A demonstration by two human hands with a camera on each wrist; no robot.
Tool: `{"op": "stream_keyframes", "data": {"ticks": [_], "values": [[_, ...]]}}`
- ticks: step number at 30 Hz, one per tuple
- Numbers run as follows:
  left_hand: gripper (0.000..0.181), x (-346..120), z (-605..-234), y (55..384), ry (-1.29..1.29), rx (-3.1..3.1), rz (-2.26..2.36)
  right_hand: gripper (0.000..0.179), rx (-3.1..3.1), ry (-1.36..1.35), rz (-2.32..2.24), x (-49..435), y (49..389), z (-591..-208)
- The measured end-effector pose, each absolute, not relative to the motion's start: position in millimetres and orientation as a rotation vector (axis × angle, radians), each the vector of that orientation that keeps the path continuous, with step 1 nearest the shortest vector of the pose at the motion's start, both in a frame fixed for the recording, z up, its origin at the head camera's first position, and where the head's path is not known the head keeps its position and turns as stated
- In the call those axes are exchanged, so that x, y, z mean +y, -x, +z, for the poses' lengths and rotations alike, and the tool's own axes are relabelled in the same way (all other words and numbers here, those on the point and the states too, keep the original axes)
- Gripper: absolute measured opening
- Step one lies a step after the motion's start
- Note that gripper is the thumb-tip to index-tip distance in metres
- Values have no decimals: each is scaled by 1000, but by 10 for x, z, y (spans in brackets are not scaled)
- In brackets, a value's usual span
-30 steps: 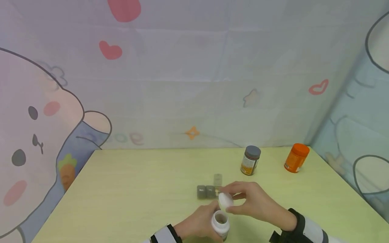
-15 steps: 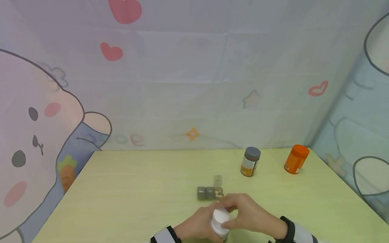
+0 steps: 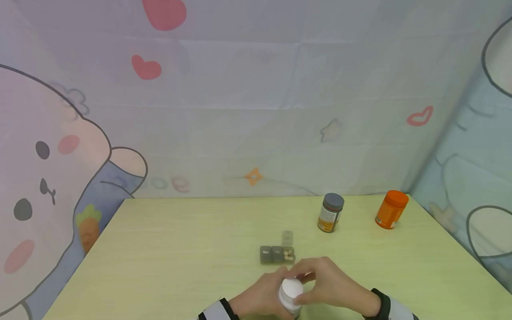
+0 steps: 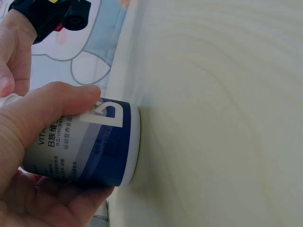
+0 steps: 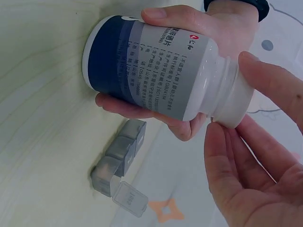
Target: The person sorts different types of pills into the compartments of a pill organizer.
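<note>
My left hand [image 3: 262,294] grips a white and blue vitamin bottle [image 4: 106,151], its fingers and thumb wrapped round the label. The bottle's base stands at the tabletop in the left wrist view. On the bottle's mouth sits a white cap [image 5: 236,99], which my right hand [image 3: 334,284] pinches between thumb and fingers. Just beyond both hands lies a small grey pill organizer [image 3: 271,254] with three compartments. Its right compartment has the clear lid [image 5: 130,198] flipped open, and pale tablets [image 3: 289,255] show inside.
Toward the back right of the table [image 3: 180,249] stands a jar with a grey lid [image 3: 330,213]. An orange jar [image 3: 391,210] is farther right, near the table's edge. A printed curtain [image 3: 240,89] hangs behind the table.
My right hand has brought the cap down from above onto the mouth of the bottle, which was uncovered a second ago. My left hand keeps its grip on the bottle.
</note>
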State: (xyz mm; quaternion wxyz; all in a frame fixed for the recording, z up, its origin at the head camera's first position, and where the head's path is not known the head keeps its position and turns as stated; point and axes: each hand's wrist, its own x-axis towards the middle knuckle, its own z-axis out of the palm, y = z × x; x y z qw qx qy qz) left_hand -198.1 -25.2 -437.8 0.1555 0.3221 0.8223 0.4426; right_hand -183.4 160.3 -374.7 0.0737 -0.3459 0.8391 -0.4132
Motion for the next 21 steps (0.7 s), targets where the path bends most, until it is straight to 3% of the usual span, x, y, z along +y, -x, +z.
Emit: {"op": "stream_keyframes", "data": {"ticks": [4,10,16,21], "values": [[56,-249,-4370,1970,-909,2360,1280,36,2587,1067,-1260,1582,1809,-3796],[80,-241,-4386,1989,-980,2373,1236,55,2481,1071,-1426,1570,1781,-3948],[57,-247,-4401,1975,-926,2348,1281,53,2375,922,-1507,1636,1716,-4052],[51,-250,-4392,1965,-892,2322,1319,37,2367,911,-1603,1737,1673,-4102]]}}
